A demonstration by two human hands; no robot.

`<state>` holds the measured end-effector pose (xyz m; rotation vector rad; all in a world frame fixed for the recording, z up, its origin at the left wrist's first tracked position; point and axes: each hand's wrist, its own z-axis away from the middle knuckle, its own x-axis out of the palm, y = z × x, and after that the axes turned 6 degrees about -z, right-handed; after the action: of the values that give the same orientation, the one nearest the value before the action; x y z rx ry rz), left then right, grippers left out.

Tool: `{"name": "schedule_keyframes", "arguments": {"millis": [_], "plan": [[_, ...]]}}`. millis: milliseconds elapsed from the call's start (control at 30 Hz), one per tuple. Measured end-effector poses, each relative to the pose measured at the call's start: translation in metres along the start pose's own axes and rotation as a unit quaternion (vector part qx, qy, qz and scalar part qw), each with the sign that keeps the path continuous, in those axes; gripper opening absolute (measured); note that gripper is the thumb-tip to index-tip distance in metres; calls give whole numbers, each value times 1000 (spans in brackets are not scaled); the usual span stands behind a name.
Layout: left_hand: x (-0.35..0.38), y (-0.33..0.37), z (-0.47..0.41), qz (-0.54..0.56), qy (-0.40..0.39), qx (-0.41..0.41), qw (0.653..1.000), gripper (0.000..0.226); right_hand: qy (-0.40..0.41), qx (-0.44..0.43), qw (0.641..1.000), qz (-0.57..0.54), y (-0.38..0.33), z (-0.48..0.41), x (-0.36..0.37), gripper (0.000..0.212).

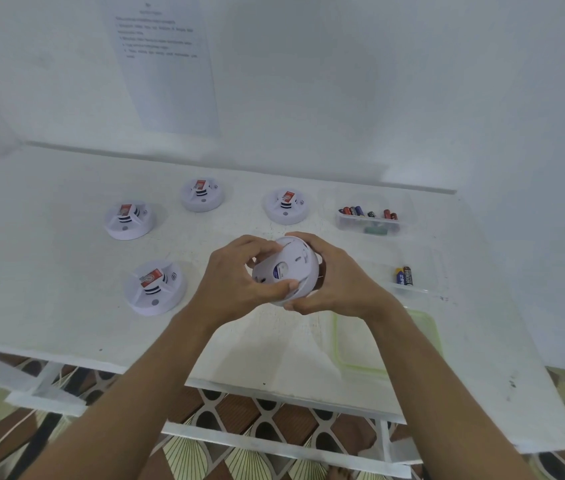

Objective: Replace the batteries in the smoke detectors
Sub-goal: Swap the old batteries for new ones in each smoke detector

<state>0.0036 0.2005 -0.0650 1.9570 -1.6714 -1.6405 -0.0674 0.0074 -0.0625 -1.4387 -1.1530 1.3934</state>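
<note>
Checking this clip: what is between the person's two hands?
A round white smoke detector, held above the table; the left hand grips one side, the right hand the other. The head view shows it.

Five smoke detectors (129,221); two clear trays (369,224); two batteries (404,276) in near tray; one paper sheet (166,74).

hands: left hand (236,282) and right hand (339,278) grip detector (291,268) above table (49,271) | table: 4 more detectors (129,220) (202,194) (286,205) (155,286), red-tagged | right: far tray (367,226) holds batteries (367,212); near tray (419,291) holds 2 cells (404,275); green-rimmed lid (388,341)
</note>
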Motion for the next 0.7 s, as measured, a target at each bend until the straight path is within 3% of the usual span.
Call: {"name": "schedule_keyframes", "arguments": {"millis": [233,533,700], "plan": [[-4,-6,-3,-20,-9,33,999,67,-5,1,1000,11,3,1,0,94],[5,0,3,-12,28,7,1000,60,-1,3,1000,9,3,-2,-1,91],[4,0,0,-16,-2,-15,1000,65,-7,10,1000,7,4,-2,-3,91]]}}
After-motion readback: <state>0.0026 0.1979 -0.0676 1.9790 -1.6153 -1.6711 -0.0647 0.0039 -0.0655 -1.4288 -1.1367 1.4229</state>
